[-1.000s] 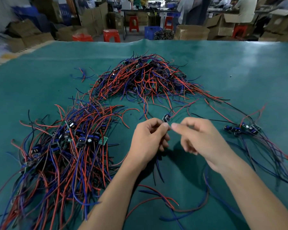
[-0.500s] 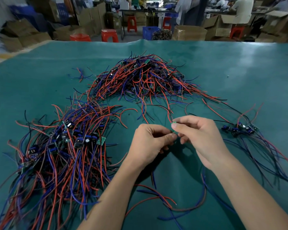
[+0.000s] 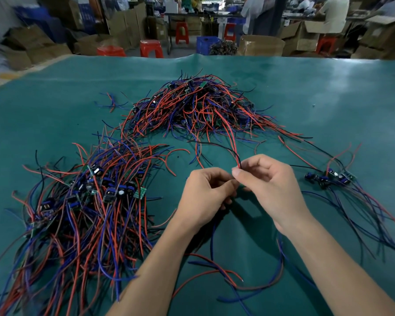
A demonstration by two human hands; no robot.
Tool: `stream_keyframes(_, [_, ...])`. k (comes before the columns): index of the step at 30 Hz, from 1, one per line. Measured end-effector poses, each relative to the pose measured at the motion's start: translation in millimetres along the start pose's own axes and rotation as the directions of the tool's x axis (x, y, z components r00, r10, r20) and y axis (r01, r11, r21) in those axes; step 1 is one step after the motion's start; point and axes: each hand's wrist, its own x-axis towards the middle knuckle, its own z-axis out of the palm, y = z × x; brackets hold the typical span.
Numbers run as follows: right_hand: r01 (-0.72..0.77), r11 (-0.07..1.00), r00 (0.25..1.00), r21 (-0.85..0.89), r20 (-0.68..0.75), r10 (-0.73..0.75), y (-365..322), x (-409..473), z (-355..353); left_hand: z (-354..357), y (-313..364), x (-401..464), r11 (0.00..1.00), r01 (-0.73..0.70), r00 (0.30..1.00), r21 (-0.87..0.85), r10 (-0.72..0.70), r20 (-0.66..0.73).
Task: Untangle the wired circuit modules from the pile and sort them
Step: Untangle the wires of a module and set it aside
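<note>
A tangled pile (image 3: 198,110) of small circuit modules with red, blue and black wires lies at the table's middle back. A larger spread group (image 3: 84,201) of modules lies at the left, a small group (image 3: 328,177) at the right. My left hand (image 3: 205,197) and my right hand (image 3: 271,183) meet in front of the pile, fingertips touching. My right hand pinches a red and a black wire (image 3: 234,147) that run back to the pile. My left hand's fingers curl round wires that hang below it; the module between my hands is hidden.
Green mat (image 3: 328,99) covers the table. Loose red and blue wire ends (image 3: 226,277) lie between my forearms. Beyond the far edge stand cardboard boxes (image 3: 260,45), red stools (image 3: 151,47), a blue crate (image 3: 206,43) and seated people.
My hands have drawn together and moved slightly nearer to me. The small module seen above my fingers a second ago is now hidden inside them, and the held wires stretch further from the pile.
</note>
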Motion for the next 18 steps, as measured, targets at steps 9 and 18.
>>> stream_keyframes(9, [0.002, 0.969, 0.996, 0.248, -0.088, 0.020, 1.2, 2.3, 1.6, 0.8, -1.9, 2.0, 0.993, 0.007, 1.000, -0.116, -0.009, -0.013])
stream_keyframes(18, [-0.098, 0.922, 0.993, 0.375, -0.021, 0.114, -2.8, 0.6, 6.5, -0.6, -1.3, 1.3, 0.990, 0.039, 0.998, -0.135, -0.033, 0.049])
